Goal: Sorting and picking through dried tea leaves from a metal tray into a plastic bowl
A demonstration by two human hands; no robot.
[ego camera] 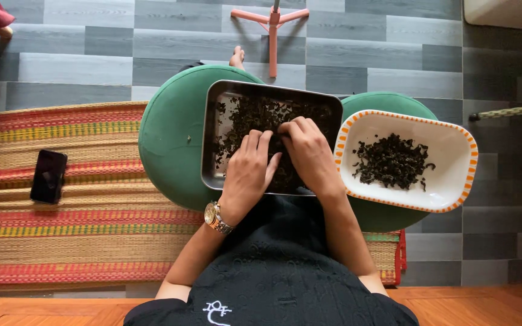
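Partly hidden dark leaves (255,118), left hand (249,169), right hand (309,151), grips unclear, metal tray (212,139).

silver steel tray (211,140) of dark dried leaves (255,118), white dish with orange dashed rim (467,158), green cushions (170,142), red-yellow-tan striped woven mat (61,211), grey plank floor (80,54), pink stand (272,27), black phone (48,176), gold-silver wristwatch (215,217)

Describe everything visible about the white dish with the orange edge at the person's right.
The white dish is a rounded rectangle with an orange-and-white dashed rim, apparently ceramic or enamel. It sits upright, slightly tilted in view, on a green round cushion, right of the metal tray, its left edge meeting the tray's right edge. A loose pile of dark dried leaves lies in its middle. The right hand works in the tray; its wrist passes close by the dish's left end.
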